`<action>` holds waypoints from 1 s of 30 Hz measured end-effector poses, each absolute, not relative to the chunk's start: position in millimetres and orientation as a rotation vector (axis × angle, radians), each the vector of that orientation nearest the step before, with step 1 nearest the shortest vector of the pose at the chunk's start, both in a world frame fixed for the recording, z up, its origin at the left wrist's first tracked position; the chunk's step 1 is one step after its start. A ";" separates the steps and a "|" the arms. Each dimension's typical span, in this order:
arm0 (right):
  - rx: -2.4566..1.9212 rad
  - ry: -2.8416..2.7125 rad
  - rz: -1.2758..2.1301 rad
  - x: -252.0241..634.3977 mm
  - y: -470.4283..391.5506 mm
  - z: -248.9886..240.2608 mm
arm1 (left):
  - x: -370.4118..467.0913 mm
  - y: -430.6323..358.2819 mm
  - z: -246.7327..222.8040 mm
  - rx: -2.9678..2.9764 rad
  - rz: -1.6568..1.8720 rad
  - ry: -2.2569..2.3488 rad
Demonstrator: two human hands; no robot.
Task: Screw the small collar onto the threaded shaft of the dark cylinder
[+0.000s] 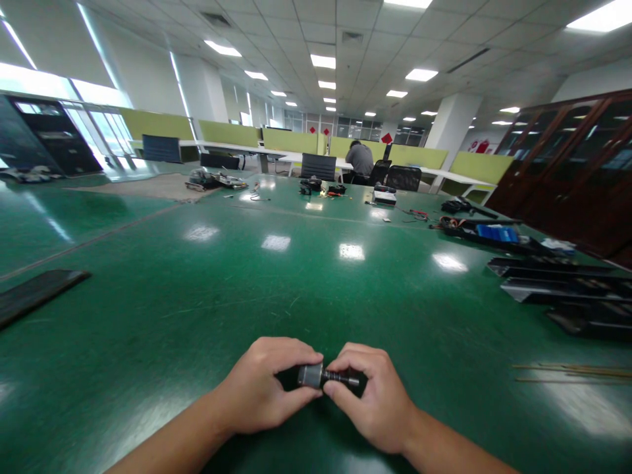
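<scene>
— So, what are you holding there?

— A small metal block (310,376) with a dark rod (346,379) sticking out of one side. It's right in front of me, over the near part of the green table (276,296).

— Which hand has which?

— My left hand (276,382) grasps the block between thumb and fingertips. My right hand (378,395) pinches the rod close to the block, its free end pointing toward my right palm.

— Why hold it that way?

— I'd say the left steadies the heavier end, while a fingertip pinch lets the right feel the thinner piece. Lying sideways, the whole part shows between my hands.

— Is it resting on the table?

— I can't tell; my hands hide too much underneath.

— And the other stuff?

— Thin sticks (573,370) lie off to my right, with black metal pieces (548,291) beyond them, and a dark bar (39,294) lies to my left. All of it sits well apart from my hands, probably so my elbows have room.
</scene>
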State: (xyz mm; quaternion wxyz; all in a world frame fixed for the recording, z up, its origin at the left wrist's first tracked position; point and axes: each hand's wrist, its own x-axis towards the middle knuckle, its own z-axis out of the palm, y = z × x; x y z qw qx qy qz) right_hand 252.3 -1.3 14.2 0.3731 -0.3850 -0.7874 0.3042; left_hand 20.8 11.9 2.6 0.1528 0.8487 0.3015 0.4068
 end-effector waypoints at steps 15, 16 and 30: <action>-0.981 -2.015 0.777 253.2 -2.9 17.0 | 21.1 11.4 9.9 2.484 1.215 0.807; -0.980 -2.011 0.776 253.1 -3.1 17.2 | 21.0 11.6 10.3 2.492 1.221 0.790; -0.976 -1.974 0.772 250.0 -5.4 18.6 | 21.0 11.6 13.0 2.536 1.222 0.724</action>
